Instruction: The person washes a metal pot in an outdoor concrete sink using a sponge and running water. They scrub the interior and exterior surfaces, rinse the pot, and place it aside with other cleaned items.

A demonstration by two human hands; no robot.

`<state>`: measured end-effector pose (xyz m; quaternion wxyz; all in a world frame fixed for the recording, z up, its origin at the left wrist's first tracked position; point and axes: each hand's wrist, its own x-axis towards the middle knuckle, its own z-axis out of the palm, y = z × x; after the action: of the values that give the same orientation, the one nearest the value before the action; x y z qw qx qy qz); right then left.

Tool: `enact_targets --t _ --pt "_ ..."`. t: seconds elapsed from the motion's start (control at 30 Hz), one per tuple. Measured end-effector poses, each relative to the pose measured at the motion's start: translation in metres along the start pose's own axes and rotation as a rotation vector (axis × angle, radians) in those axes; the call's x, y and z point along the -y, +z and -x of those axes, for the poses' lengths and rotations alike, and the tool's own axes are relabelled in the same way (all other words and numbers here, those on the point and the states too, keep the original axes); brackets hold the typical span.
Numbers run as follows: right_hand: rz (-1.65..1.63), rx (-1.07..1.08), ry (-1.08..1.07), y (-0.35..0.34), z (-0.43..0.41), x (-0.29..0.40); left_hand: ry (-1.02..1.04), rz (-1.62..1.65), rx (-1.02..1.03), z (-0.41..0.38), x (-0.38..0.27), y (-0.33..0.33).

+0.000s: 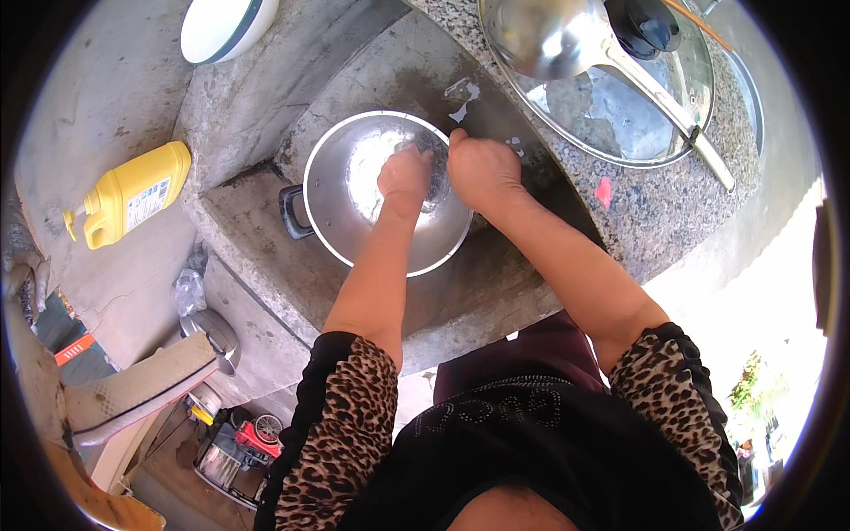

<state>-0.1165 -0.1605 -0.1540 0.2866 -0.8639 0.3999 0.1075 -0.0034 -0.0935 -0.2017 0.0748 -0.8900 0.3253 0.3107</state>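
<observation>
A deep metal pot (332, 199) with dark side handles sits in a concrete sink (265, 259). Inside the pot is my left hand (406, 174), its fingers curled against something greyish near the inner wall; whether that is a scouring pad or just the wet metal I cannot tell. My right hand (483, 169) is closed at the pot's right rim, where the far handle would be; the handle itself is hidden under it. Bright glare covers the pot's bottom. Wet patches and a little whitish foam (465, 99) lie on the sink floor beyond.
At the right, a granite counter (657, 226) holds a glass lid (617, 126) with a metal ladle (651, 93) across it. A yellow pump bottle (143, 192) stands at the left. A white bowl (219, 30) with a dark rim is on the ledge at the top left.
</observation>
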Motion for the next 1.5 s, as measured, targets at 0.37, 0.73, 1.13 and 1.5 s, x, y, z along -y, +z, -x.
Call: enact_targets --t 0.37,0.73,1.13,1.5 --pt "-0.032 0.070 0.037 -0.009 -0.003 -0.001 -0.145 -0.071 -0.150 -0.018 0.068 -0.026" --pt "-0.038 0.045 0.084 0.002 0.004 -0.007 0.078 -0.195 0.173 0.052 0.065 0.019" --pt "-0.027 0.136 0.088 -0.005 0.009 0.007 0.387 0.298 -0.334 0.028 0.002 0.042" --pt "-0.043 0.123 0.072 -0.008 0.008 0.005 0.875 -0.677 -0.396 0.001 0.062 -0.069"
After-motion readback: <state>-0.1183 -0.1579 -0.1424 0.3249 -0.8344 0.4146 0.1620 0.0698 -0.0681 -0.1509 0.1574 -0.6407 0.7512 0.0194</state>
